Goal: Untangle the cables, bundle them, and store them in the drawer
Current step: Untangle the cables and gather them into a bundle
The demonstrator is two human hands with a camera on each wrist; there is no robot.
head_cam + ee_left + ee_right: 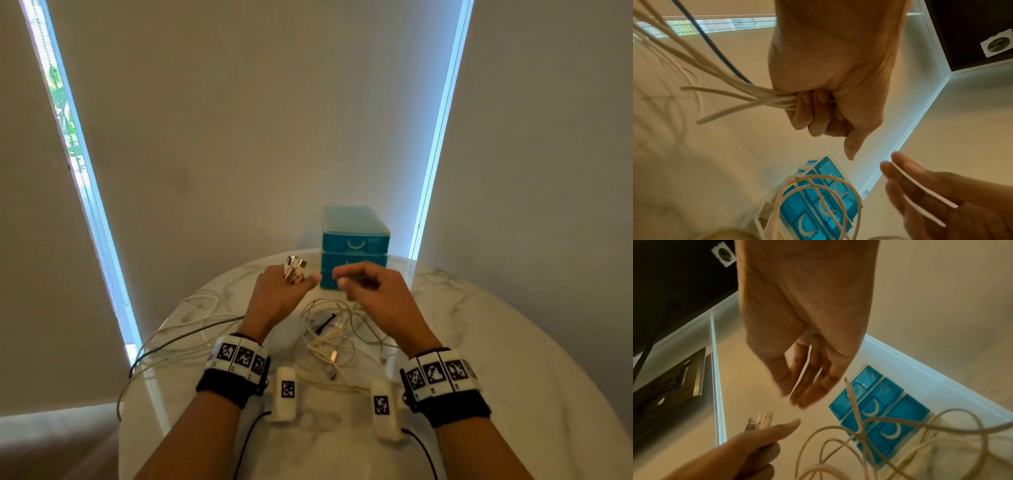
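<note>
The left hand [277, 294] is raised just in front of the blue drawer unit [354, 245], a little to its left, and its fingers are closed tightly around a gathered bunch of cable ends [748, 97]. The USB plugs [294, 269] stick up out of the fist, probably so that all the ends stay together while the long parts are sorted. The right hand [370, 287] is directly in front of the same drawer unit, and it pinches one thin white cable [920, 191] between thumb and fingers. I judge that it is drawing this single cable out of the knot. The rest of the cables [329, 339] lie in loose tangled loops on the marble table [496, 342], nearer to the person than the drawer unit, and some hang over the table edge on the left. All drawers look closed, so the storing has not begun.
</note>
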